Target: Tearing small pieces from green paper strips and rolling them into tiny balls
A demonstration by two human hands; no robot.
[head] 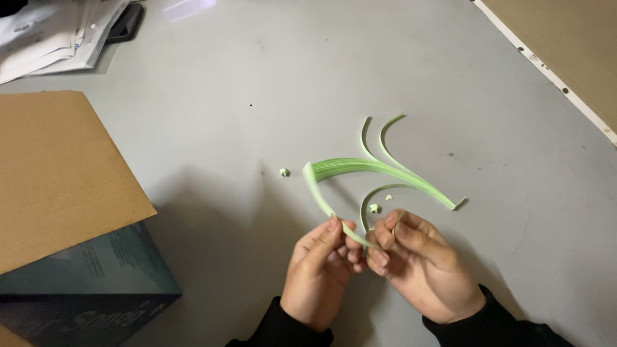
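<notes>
**Head view: two hands pinch a green paper strip over a grey counter**

Head camera looks down on both hands, dark sleeves at the wrists, meeting near the lower middle. The left hand has its fingers clenched on a pale green strip, thumb and forefinger pressing it. The right hand pinches the same strip where it ends between the two hands, its fingers curled tight around it. From the hands the strip arcs up and left, off the counter.

Just beyond the hands lie two tiny folded stars, close together. Behind them a bundle of strips fans across the counter, a few loose ends curling upward. A third star sits apart, left of the bundle.

At the left edge a cardboard flap overhangs a teal box. Papers lie at the far left corner, and a tan board at the far right.
</notes>
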